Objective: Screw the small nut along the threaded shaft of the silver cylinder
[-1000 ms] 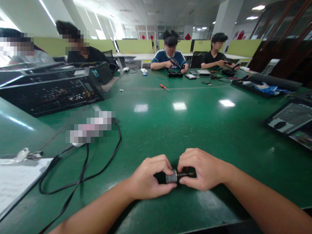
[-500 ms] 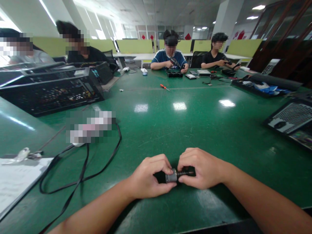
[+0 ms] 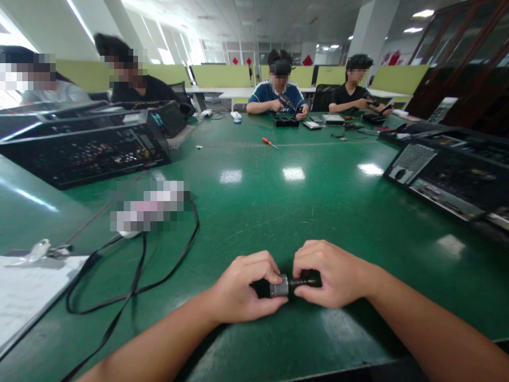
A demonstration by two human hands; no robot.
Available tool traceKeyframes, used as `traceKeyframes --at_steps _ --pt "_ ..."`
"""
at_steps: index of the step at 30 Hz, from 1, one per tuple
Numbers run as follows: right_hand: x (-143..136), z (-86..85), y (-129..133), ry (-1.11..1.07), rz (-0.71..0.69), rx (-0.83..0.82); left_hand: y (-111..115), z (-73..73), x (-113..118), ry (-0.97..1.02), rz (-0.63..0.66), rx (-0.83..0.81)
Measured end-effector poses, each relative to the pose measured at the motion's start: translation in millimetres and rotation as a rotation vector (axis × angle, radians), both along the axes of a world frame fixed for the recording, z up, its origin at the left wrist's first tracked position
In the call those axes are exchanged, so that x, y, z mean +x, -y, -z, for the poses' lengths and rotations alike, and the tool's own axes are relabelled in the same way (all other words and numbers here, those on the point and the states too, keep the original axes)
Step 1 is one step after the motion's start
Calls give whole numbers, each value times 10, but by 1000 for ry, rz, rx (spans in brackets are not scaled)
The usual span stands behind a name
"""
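Near the front of the table, both hands work on one small part: a grey metal cylinder with a dark ribbed shaft [image 3: 295,284] that narrows to a thin tip on the right. My left hand [image 3: 246,286] is closed, its thumb and fingers gripping the grey cylinder; the cylinder's left end lies hidden in the dark hollow of the palm. Curled around the shaft from the right, my right hand [image 3: 332,273] keeps its thumb and index finger close against it. The part lies about level, and its tip shows inside the right hand's curl.
An open computer case [image 3: 457,175] stands at the right, another case [image 3: 99,143] at the left. A power strip [image 3: 151,209] with a black cable [image 3: 137,278] and a clipboard [image 3: 32,297] lie left. An orange screwdriver [image 3: 268,141] lies farther back. Several people sit around the table.
My right hand has slid slightly right along the shaft, uncovering more of it and its tip. The computer case on the right has shifted left onto the table. My left hand stays put.
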State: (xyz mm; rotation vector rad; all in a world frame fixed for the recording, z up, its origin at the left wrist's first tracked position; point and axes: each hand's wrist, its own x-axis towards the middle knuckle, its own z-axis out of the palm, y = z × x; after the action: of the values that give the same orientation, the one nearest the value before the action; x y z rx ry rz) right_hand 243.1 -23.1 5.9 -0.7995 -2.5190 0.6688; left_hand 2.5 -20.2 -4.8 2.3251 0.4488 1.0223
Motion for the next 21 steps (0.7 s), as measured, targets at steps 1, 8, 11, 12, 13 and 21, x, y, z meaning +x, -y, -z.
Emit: traceKeyframes --at_steps 1,8,11,12,13,21 --pt "0 -2 0 -1 0 0 -1 3 1 -1 -2 0" --pt "-6 1 -6 0 -5 -4 1 -10 -2 3 -12 10" --pt "1 -3 -7 -1 -5 -1 6 -12 -13 2 -14 18" --pt "4 -5 -6 0 -5 0 6 -11 -17 2 -15 21" --pt "7 -7 -6 0 -4 1 6 -10 -21 0 -15 24" --pt "37 -29 -6 11 0 6 1 -13 -12 0 -22 32"
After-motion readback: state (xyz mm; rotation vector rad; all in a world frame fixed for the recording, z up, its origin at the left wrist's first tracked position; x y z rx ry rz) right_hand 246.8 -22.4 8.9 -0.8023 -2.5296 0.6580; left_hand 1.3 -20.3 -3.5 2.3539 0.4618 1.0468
